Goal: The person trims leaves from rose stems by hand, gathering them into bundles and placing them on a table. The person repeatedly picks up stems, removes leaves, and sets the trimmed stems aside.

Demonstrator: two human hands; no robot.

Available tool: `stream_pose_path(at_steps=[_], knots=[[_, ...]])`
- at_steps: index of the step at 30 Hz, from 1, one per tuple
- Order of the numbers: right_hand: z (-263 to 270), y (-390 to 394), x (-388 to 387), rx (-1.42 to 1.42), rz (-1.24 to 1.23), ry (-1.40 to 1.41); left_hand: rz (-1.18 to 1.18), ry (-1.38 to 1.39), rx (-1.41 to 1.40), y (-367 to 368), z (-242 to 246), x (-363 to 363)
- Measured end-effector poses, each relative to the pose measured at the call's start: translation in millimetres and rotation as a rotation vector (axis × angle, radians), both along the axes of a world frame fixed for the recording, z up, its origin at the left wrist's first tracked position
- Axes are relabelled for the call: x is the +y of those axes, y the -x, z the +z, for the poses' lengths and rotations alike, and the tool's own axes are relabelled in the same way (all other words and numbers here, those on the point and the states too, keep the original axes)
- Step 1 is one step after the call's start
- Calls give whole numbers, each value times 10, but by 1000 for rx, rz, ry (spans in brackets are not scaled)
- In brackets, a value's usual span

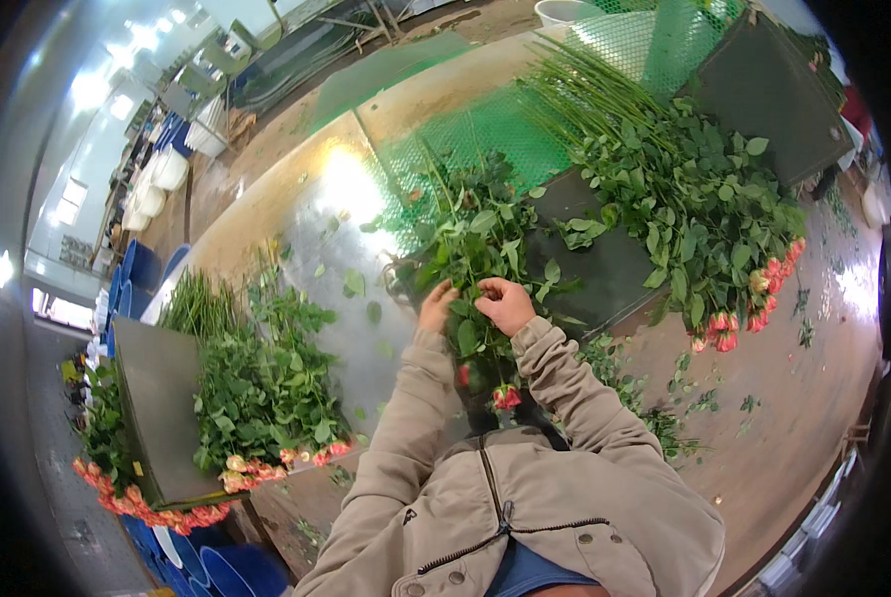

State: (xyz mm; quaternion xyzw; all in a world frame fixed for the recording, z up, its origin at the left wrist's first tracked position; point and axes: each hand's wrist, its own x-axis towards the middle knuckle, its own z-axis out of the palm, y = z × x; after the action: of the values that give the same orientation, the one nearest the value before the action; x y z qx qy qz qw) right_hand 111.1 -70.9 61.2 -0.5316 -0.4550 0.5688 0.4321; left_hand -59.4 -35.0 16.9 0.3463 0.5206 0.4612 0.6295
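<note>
My left hand (pixel 436 306), slightly blurred, is at the left side of a leafy bundle of cut roses (pixel 482 231); whether its fingers grip a stem cannot be told. On the other side, the curled thumb and forefinger of my right hand (pixel 506 304) close on the rose foliage (pixel 469 328). Stems of this bundle point away from me over green mesh (pixel 460 142). Below my hands, towards my body, hang a red-pink rose bloom (pixel 506 397) and a second, blurred bloom (pixel 463 374).
A large pile of roses (pixel 684 194) lies to the right beside a dark upright panel (pixel 766 97). More roses (pixel 266 388) lie left, by another panel (pixel 158 410). Loose leaves litter the metal tabletop (pixel 341 298) and floor (pixel 773 418). Blue buckets (pixel 236 571) stand lower left.
</note>
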Motion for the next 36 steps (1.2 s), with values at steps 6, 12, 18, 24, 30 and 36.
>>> stream_pose_path(at_steps=[6,12,18,24,30,36], knots=[[37,604,-123,-68,18,-106,84,61,-197,575,530,-432],[16,1315,-58,-254,143,-155,168,1,-48,1414,226,-769],[-253,1889,-124,-601,265,-232,21,59,375,1758,-44,-1038],[-90,1965,-107,-313,417,-168,5,31,73,1825,52,-1096],[156,392,-37,-669,-221,-335,115,-34,72,1978,7,-1148],[-32,-379,24,-803,-340,-152,95,92,269,1976,-89,-1198]])
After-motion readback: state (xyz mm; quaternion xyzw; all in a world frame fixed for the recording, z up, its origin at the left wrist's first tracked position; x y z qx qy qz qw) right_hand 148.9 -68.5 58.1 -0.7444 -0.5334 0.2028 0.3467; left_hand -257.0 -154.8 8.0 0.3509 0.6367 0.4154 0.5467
